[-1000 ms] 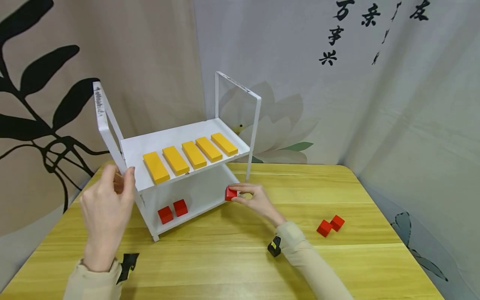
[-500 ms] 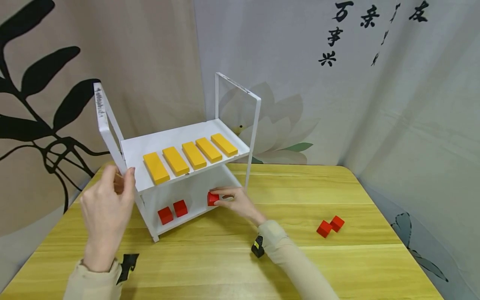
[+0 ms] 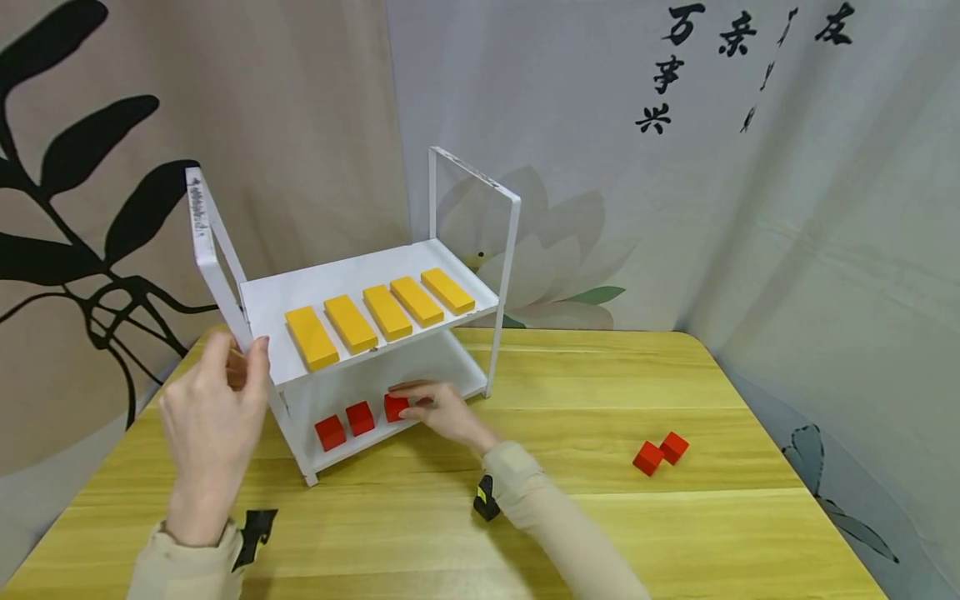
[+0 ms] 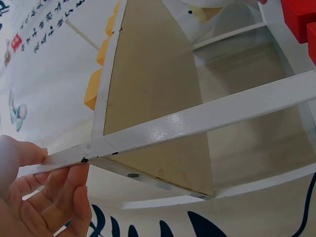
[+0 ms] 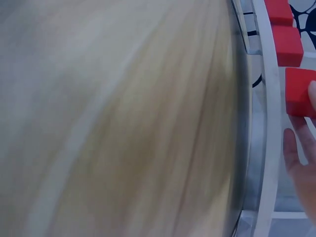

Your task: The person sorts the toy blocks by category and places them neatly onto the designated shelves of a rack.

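Observation:
A white two-tier rack [image 3: 337, 267] stands on the wooden table. My left hand [image 3: 213, 408] pinches its front left post between thumb and fingers, as the left wrist view also shows. At the lower shelf, my right hand [image 3: 446, 414] holds a red cube [image 3: 395, 407] between thumb and fingers, close over the front part of the shelf. To the left of that cube, two more red cubes sit on the same shelf, one in the middle [image 3: 361, 417] and one farther left [image 3: 331, 432]. In the right wrist view, the held cube [image 5: 300, 91] lines up with those two.
Several yellow blocks [image 3: 387, 311] lie in a row on the upper shelf. Two red cubes [image 3: 648, 457] rest touching on the right side of the table [image 3: 570, 375]. Upright frames rise at both rack ends. Printed curtains [image 3: 570, 125] hang behind.
My right hand has carried the red cube leftward from the rack's right end to beside the two cubes on the lower shelf. The left hand has stayed on the post.

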Demonstrator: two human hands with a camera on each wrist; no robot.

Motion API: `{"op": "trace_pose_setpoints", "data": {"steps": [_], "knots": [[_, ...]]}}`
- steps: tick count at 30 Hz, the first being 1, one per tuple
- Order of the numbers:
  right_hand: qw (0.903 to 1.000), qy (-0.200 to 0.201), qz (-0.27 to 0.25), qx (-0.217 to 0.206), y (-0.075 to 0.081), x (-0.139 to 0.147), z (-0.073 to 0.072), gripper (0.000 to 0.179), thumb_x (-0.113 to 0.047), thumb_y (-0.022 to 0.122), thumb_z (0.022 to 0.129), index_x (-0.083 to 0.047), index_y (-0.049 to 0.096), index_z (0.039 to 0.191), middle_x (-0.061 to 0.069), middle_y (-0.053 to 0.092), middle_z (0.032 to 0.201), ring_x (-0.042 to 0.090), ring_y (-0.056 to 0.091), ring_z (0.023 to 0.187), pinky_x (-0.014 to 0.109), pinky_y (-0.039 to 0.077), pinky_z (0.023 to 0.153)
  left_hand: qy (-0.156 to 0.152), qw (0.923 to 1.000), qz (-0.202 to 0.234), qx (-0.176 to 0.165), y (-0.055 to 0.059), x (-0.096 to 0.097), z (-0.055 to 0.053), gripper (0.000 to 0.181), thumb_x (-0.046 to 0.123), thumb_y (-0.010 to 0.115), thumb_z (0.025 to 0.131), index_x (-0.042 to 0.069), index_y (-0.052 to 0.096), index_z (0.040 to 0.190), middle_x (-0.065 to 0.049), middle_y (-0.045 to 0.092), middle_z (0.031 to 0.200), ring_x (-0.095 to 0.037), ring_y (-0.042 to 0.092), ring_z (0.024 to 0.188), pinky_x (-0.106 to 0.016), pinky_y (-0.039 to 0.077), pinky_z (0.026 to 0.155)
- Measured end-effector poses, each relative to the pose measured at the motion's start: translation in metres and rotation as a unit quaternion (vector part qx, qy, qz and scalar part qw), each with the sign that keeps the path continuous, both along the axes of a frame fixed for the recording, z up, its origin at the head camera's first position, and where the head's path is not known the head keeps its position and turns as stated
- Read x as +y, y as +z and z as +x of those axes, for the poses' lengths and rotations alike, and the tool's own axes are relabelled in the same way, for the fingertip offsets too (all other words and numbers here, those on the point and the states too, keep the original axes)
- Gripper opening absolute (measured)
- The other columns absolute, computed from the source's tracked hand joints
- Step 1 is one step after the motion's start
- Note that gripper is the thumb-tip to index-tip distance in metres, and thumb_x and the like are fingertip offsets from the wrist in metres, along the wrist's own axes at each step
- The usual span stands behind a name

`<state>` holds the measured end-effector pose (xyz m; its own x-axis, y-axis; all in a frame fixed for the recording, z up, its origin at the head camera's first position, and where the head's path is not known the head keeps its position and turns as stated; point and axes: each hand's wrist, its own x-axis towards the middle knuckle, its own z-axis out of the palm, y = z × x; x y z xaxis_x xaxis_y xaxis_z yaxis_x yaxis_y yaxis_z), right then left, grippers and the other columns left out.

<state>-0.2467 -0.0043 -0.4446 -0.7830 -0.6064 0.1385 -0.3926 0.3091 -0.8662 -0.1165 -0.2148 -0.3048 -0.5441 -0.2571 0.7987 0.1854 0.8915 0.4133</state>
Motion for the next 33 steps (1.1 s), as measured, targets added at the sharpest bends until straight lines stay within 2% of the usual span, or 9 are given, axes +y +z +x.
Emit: {"op": "trace_pose_setpoints", "data": {"steps": [10, 19, 29, 33], "knots": [[0.9989, 0.018, 0.022, 0.038, -0.001, -0.012, 0.001, 0.033, -0.007, 0.061, 0.091, -0.010, 0.064, 0.123, 0.004, 0.057, 0.137, 0.011, 0.054, 0.122, 0.012, 0.048, 0.081, 0.001, 1.0000, 0.003, -0.001, 0.000, 0.000, 0.000, 0.027, 0.017, 0.061, 0.091, -0.006, 0.054, 0.078, -0.025, 0.063, 0.062, -0.036, 0.054, 0.045, -0.016, 0.027, 0.045], [0.9979, 0.023, 0.035, 0.049, 0.003, -0.015, 0.002, 0.034, 0.000, 0.055, 0.092, -0.008, 0.063, 0.124, 0.005, 0.053, 0.141, 0.008, 0.055, 0.112, 0.010, 0.046, 0.076, 0.004, 1.0000, 0.004, 0.000, 0.000, 0.000, 0.001, 0.028, 0.017, 0.060, 0.091, -0.005, 0.053, 0.077, -0.025, 0.062, 0.061, -0.037, 0.053, 0.045, -0.019, 0.027, 0.045], [0.9983, 0.010, 0.025, 0.052, -0.002, -0.010, 0.001, 0.036, -0.009, 0.062, 0.090, -0.009, 0.061, 0.126, 0.003, 0.051, 0.143, 0.017, 0.053, 0.127, 0.013, 0.047, 0.089, 0.002, 1.0000, 0.001, -0.002, 0.000, 0.001, 0.000, 0.029, 0.018, 0.059, 0.092, -0.005, 0.053, 0.077, -0.025, 0.062, 0.061, -0.037, 0.054, 0.045, -0.020, 0.028, 0.045], [0.9986, 0.008, 0.020, 0.047, -0.001, 0.001, 0.001, 0.035, -0.011, 0.063, 0.090, -0.009, 0.062, 0.125, 0.002, 0.054, 0.141, 0.018, 0.055, 0.123, 0.018, 0.048, 0.089, 0.002, 1.0000, 0.003, -0.003, 0.000, 0.001, 0.000, 0.029, 0.018, 0.058, 0.093, -0.005, 0.053, 0.076, -0.025, 0.062, 0.061, -0.036, 0.053, 0.045, -0.019, 0.027, 0.045]]}}
